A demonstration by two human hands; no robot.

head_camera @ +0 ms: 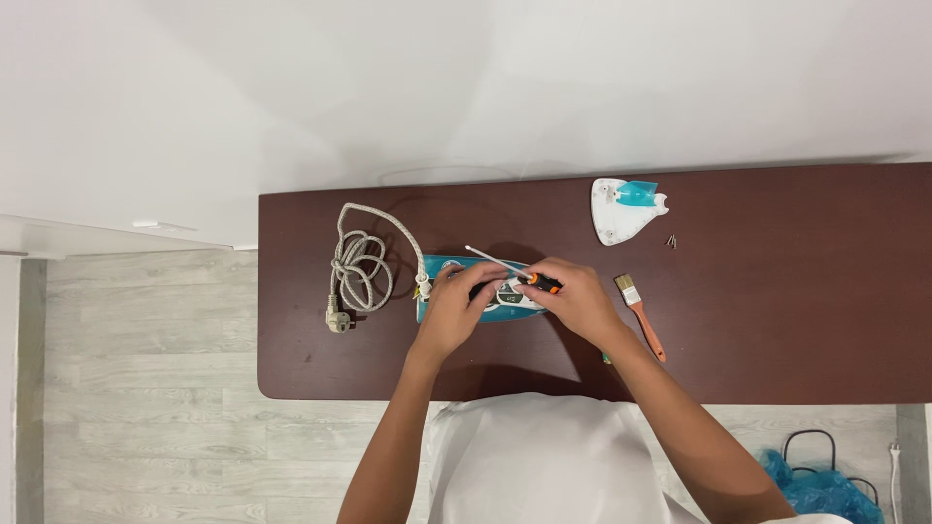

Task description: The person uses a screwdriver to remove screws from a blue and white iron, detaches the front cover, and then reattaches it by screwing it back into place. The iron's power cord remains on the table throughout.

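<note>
A teal and white clothes iron (442, 267) lies on the dark brown table (777, 320), mostly covered by my hands. My left hand (454, 309) grips the iron's body from the left side. My right hand (573, 296) holds a screwdriver with an orange and black handle (542, 282), its thin shaft (490, 258) pointing up and left over the iron. The iron's braided grey cord (361, 264) lies coiled to the left, ending in a plug (337, 320).
A detached white and teal iron cover (624, 209) lies at the table's back, with two small screws (671, 240) beside it. A small paintbrush with an orange handle (641, 315) rests right of my right hand. A blue plastic bag (815, 485) sits on the floor.
</note>
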